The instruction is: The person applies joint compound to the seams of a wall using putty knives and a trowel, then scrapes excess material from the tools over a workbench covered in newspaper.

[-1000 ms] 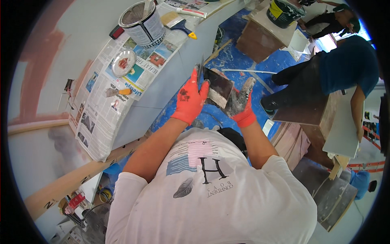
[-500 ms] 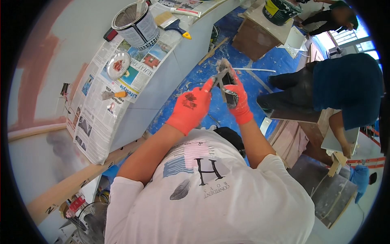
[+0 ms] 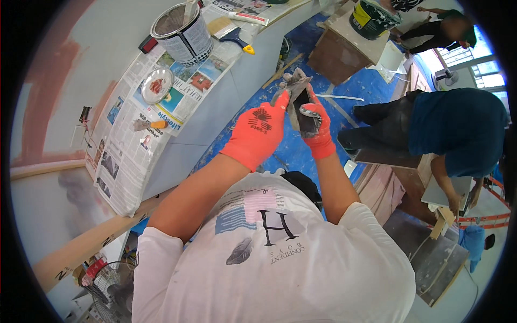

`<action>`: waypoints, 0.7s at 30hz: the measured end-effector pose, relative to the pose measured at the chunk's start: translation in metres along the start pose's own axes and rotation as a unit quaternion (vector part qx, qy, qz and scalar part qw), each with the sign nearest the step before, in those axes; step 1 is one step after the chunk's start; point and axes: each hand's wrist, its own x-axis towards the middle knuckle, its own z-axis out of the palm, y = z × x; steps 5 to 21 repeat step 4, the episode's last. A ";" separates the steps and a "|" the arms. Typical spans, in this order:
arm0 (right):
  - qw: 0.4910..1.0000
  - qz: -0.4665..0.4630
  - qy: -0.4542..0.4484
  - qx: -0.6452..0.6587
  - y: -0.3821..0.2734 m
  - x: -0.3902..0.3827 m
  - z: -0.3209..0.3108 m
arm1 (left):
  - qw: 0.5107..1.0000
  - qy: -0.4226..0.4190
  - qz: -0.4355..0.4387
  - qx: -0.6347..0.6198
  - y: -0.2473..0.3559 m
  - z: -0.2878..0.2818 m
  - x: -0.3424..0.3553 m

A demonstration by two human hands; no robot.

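Note:
My left hand (image 3: 257, 132), in a coral-red glove, is closed around a putty knife, its grey metal blade (image 3: 299, 82) lying across the upper end of a dark rectangular piece (image 3: 305, 106). That piece is smeared with grey along its edges, and its exact kind is unclear. My right hand (image 3: 318, 129), in a matching glove with grey-stained fingertips, grips it from the right side, thumb on its face. A scraper with an orange handle (image 3: 159, 124) lies on the newspaper (image 3: 126, 156) at the left, below a round red-stained lid (image 3: 157, 86).
A paint can (image 3: 183, 40) and a wide brush (image 3: 235, 37) stand and lie on the newspaper-covered counter. Blue sheeting (image 3: 231, 134) covers the floor ahead. A dark bucket (image 3: 371, 20) sits on a wooden box (image 3: 344, 51). A person in a blue shirt (image 3: 458, 129) bends over at the right.
The putty knife and my left hand have shifted slightly right and up across the dark piece, which has turned its dark face more into view. The person at the right has shifted slightly.

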 end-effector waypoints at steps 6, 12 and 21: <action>0.994 0.032 -0.042 -0.097 -0.008 0.002 -0.005 | 0.998 0.009 0.009 -0.064 -0.012 -0.003 0.001; 0.994 0.032 -0.042 -0.097 -0.008 0.002 -0.005 | 0.998 0.009 0.009 -0.064 -0.012 -0.003 0.001; 0.994 0.032 -0.042 -0.097 -0.008 0.002 -0.005 | 0.998 0.009 0.009 -0.064 -0.012 -0.003 0.001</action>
